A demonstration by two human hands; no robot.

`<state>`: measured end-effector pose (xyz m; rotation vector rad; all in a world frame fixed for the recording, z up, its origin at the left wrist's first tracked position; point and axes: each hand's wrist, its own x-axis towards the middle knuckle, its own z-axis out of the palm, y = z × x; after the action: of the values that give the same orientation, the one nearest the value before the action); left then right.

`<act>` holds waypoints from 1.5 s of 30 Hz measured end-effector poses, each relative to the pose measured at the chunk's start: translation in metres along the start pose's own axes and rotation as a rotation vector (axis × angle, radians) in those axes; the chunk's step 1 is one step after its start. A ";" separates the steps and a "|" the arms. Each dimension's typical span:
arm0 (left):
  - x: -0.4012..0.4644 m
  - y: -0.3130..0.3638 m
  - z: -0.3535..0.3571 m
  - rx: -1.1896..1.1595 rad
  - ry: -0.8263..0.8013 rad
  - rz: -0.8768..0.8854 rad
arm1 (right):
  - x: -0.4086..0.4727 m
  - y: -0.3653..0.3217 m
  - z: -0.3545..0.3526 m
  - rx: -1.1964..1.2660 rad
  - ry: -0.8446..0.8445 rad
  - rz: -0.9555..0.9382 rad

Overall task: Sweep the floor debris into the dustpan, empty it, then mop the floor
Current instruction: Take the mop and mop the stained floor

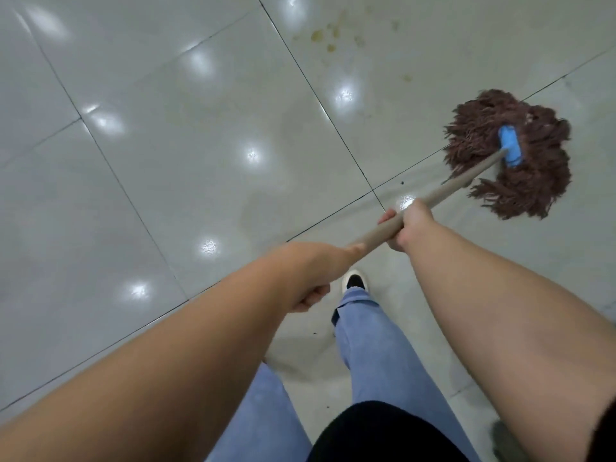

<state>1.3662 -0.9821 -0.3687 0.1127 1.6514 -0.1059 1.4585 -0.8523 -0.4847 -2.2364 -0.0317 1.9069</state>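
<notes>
While both hands grip, shaggy mop splays.

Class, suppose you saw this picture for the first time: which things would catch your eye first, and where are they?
The brown mop head with its blue clamp lies spread on the pale tiled floor at right. Both hands, left and right, grip the tan handle mid-picture. Yellowish stains sit beyond the mop, near the top.

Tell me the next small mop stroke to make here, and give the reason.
Probably push the mop head forward and a little left onto the yellowish stains. Both the left hand and right hand already grip the handle, the head lies flat on the floor tiles, and the stains sit just beyond it, apparently unwiped.
</notes>
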 end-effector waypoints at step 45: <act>0.004 0.006 -0.177 0.071 0.010 -0.124 | -0.028 -0.004 0.189 0.093 -0.055 0.050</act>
<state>1.1924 -0.9519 -0.3579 0.0645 1.6644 -0.2585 1.2695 -0.8266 -0.4848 -2.1439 0.1035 1.9531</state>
